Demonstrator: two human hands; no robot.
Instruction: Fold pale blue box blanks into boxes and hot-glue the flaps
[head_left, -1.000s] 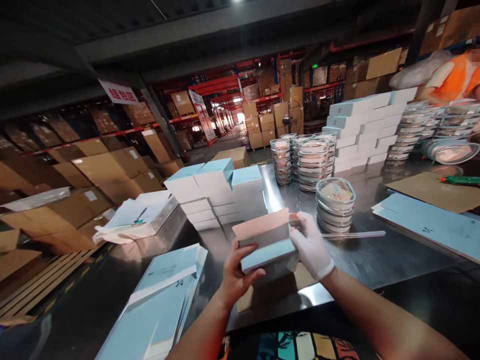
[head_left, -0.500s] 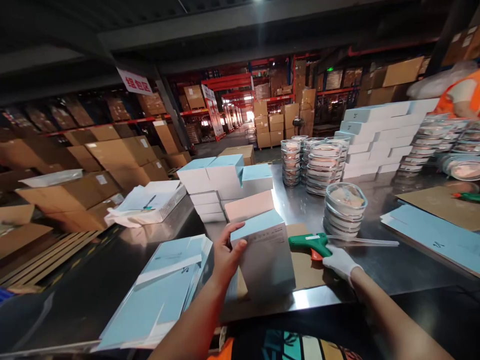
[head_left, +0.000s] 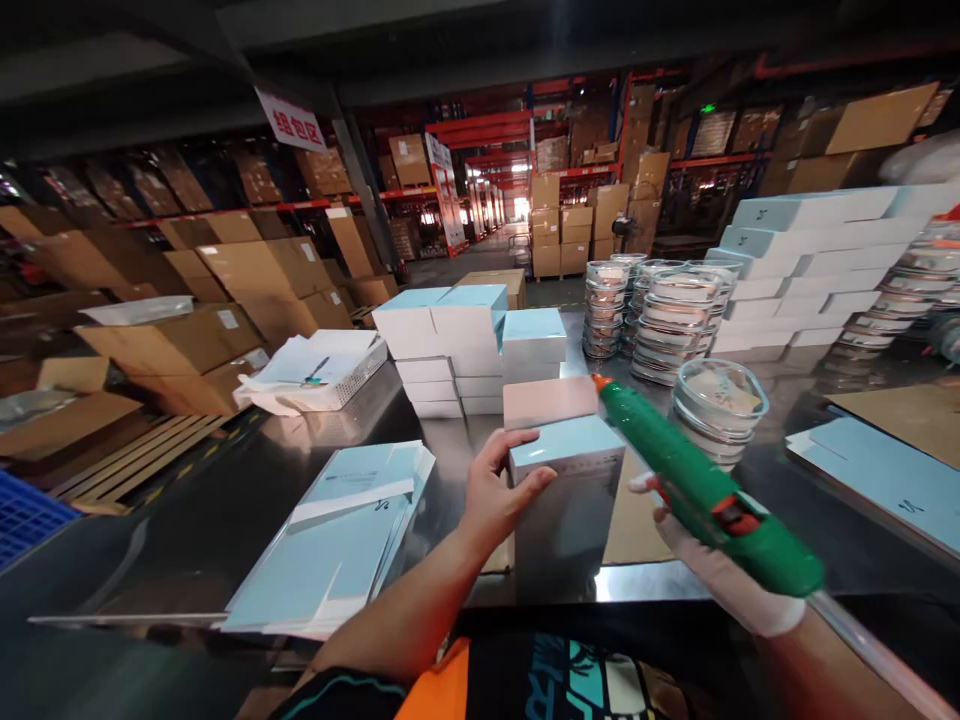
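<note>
A box with a light blue top and a shaded near side stands upright at the table's front edge. My left hand grips its upper left part, fingers on the top and thumb on the near side. A pinkish flap stands up at the box's far side. In a white glove, my right hand is closed round a green hot glue gun. The gun's orange nozzle is at the flap's right end; whether it touches, I cannot tell. A clear glue stick sticks out of its rear.
Flat light blue box blanks lie at left, with more blanks at right. Finished-looking boxes are stacked behind my box. Stacks of clear round containers and a wall of white boxes stand at back right.
The glue gun has swung up and round, from lying low and pointing left beside the box to its nozzle being up at the flap. My left hand stays on the box. The view has shifted.
</note>
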